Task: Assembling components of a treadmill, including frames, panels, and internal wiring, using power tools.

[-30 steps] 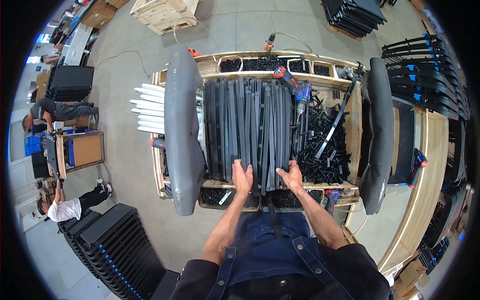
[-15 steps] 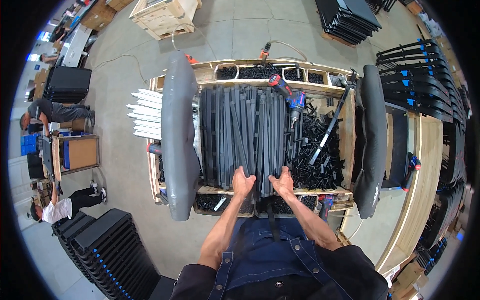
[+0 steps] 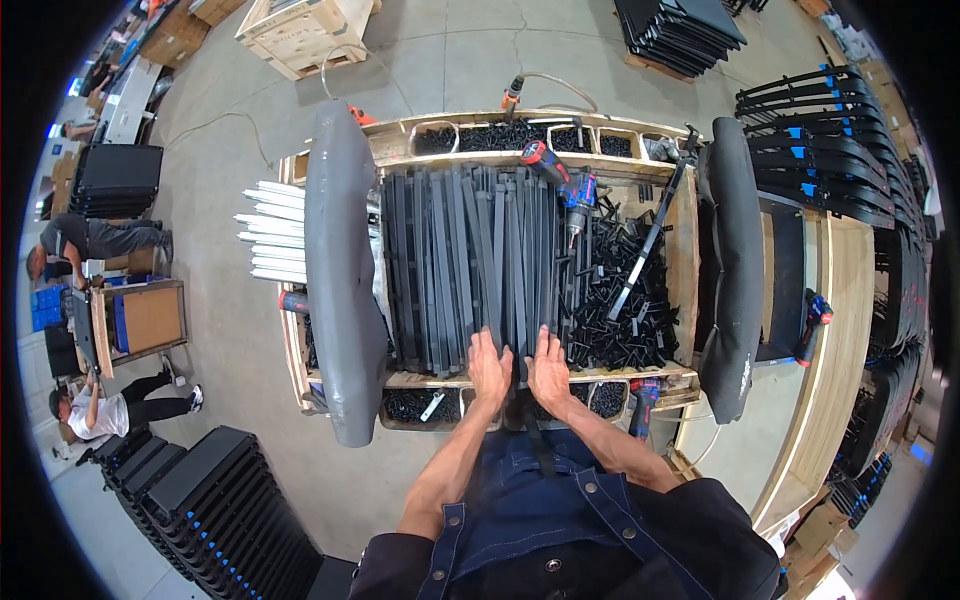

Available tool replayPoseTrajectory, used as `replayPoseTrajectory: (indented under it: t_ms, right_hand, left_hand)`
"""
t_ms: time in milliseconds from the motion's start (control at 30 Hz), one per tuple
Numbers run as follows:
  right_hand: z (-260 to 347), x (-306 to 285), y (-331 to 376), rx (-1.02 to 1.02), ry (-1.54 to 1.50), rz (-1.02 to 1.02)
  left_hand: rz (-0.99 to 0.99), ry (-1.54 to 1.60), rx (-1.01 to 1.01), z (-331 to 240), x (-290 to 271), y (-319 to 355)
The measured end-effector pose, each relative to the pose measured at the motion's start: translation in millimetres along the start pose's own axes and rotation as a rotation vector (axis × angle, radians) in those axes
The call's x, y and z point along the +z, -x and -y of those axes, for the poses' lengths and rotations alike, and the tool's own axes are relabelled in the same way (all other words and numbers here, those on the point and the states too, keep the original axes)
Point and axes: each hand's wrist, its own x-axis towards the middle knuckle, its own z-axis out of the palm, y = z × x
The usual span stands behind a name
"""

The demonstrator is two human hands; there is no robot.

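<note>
Left hand (image 3: 490,372) and right hand (image 3: 547,372) now, nearly side by side at the near ends of the black bars (image 3: 465,265)! Look at that gap: a second ago they stood well apart, thumbs turned inward; now only a few bar ends show between them. And the fingers have changed too, straightened out and pointing away from the body, laid along the bars, neither hand clenched round anything that I can see. That looks like pressing and evening up rather than lifting; the middle of the bundle, I'd judge, is being drawn together and squared at this end.

The bars themselves lie lengthwise in the broad middle of the wooden-framed surface (image 3: 683,280), a few slanting across their neighbours. The power driver (image 3: 574,195) hasn't been touched, resting over the bundle's right side. Just right of it, small black parts (image 3: 625,315) sprawl loose, a long silver-ended piece (image 3: 637,265) lying aslant over them. Grey padded roll (image 3: 340,290) to the left, darker padded roll (image 3: 728,290) to the right.
</note>
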Motion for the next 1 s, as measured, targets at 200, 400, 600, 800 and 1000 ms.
replayPoseTrajectory:
  t_ms: [200,400,600,800,1000]
  right_hand:
    - [9.1,5.4,9.5,-0.073,0.236,0.145]
    - [13.9,0.8,17.6,-0.213,0.224,0.211]
    - [13.6,-18.2,17.5,-0.408,0.185,0.183]
    - [-0.4,-33.5,-4.9,-0.095,-0.521,-0.055]
    - [-38.9,9.2,-22.7,0.374,-0.305,0.003]
  left_hand:
    - [0.066,-0.072,0.007,-15.7,-3.8,2.1]
    - [0.073,-0.103,0.033,-8.4,-0.8,6.6]
    - [0.147,0.080,0.102,13.4,-17.2,2.8]
    - [0.180,0.140,-0.096,-10.3,-25.6,5.4]
    - [0.135,0.015,-0.102,-7.7,-19.3,17.1]
